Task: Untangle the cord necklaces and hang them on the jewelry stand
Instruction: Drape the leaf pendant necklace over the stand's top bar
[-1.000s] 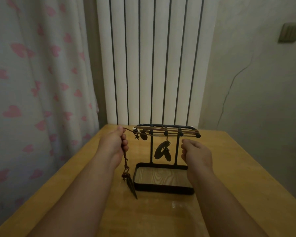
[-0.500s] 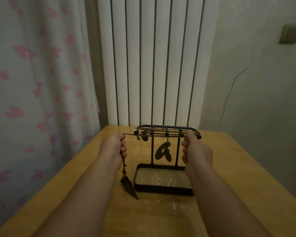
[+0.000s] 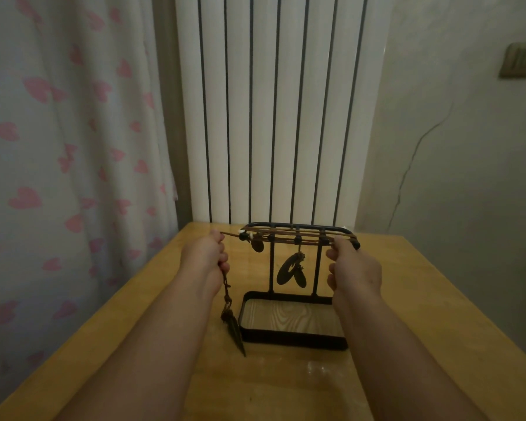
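head: stand [image 3: 295,341] on wooden table [image 3: 422,299]; curtain [image 3: 58,147], radiator [image 3: 274,117], maybe cracked wall [image 3: 456,177]

This was a room in a home, most likely a bedroom corner. A pale curtain [image 3: 58,153] printed with pink hearts hung on the left, beside a tall white ribbed radiator [image 3: 274,117]. The plastered wall [image 3: 468,192] on the right carried a long thin crack and a wall switch [image 3: 518,60]. A plain wooden table [image 3: 438,299] held a small black jewelry stand [image 3: 292,341] strung with cord necklaces [image 3: 298,237].
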Tool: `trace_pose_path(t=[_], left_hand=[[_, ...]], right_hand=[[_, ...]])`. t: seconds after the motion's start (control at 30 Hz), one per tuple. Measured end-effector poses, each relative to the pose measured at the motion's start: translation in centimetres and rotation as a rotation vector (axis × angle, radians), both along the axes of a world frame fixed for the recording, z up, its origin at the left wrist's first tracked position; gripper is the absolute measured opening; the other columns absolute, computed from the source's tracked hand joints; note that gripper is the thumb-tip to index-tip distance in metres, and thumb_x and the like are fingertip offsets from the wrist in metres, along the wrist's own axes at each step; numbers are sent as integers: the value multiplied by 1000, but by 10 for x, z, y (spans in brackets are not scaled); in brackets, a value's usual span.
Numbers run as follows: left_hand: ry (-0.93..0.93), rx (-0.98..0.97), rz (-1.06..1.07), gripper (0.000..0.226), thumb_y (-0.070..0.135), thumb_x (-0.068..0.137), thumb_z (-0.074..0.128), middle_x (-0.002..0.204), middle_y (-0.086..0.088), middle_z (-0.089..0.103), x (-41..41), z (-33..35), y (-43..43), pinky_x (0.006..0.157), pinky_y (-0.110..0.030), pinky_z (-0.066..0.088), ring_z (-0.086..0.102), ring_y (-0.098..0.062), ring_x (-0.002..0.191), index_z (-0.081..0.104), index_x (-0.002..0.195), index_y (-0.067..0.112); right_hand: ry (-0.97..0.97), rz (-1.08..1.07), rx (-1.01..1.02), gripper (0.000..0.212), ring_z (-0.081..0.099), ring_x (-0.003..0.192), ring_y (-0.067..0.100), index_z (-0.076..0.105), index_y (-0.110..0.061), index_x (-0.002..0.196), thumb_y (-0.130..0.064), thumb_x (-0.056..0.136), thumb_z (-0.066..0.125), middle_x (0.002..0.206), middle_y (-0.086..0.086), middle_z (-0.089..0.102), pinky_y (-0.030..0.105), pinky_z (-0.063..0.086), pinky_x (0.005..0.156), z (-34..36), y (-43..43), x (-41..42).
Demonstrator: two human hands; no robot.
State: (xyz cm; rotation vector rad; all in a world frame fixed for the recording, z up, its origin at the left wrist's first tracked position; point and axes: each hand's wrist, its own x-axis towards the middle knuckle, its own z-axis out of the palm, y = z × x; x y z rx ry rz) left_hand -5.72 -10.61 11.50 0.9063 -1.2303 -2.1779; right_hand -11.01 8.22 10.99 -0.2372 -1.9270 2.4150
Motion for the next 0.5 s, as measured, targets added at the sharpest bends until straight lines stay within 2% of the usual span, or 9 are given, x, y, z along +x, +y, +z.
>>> trace_pose_path(t=[0.13, 0.23, 0.37, 0.43, 0.5], left_hand=[[191, 244, -76, 25, 29, 102, 46, 62, 3, 45, 11, 7, 8, 45, -20, 38, 41, -8, 51, 56, 86, 13], [296, 373, -110, 20, 23, 103, 46, 63, 2, 48, 19, 16, 14, 50, -17, 43, 45, -6, 55, 56, 92, 10], [358, 374, -158, 17, 10, 101, 46, 87, -10, 63, 29, 32, 20, 60, -25, 57, 64, -16, 77, 56, 110, -1], [375, 356, -194, 17, 4, 101, 43, 99, -19, 66, 32, 41, 26, 68, -33, 59, 68, -25, 91, 54, 112, -5], [386, 360, -217, 17, 1, 101, 41, 102, -24, 67, 34, 47, 33, 70, -39, 58, 69, -30, 95, 52, 112, -7]], right_hand=[[3, 5, 20, 18, 58, 78, 15, 62, -22, 77, -32, 92, 62, 86, -2, 68, 37, 51, 77, 0, 1, -3], [11, 11, 38, 18, 59, 83, 16, 60, -23, 76, -31, 92, 61, 86, -2, 67, 40, 52, 83, 0, 1, -4], [22, -1, 62, 18, 59, 82, 17, 61, -23, 77, -33, 92, 61, 86, -1, 67, 40, 52, 81, -2, 1, -3], [49, 2, 63, 23, 57, 78, 17, 63, -20, 77, -38, 92, 59, 83, 2, 66, 37, 49, 72, -3, -1, 2], [92, 17, 104, 33, 56, 74, 17, 64, -17, 76, -44, 93, 55, 79, 3, 64, 37, 47, 68, -7, -5, 11]])
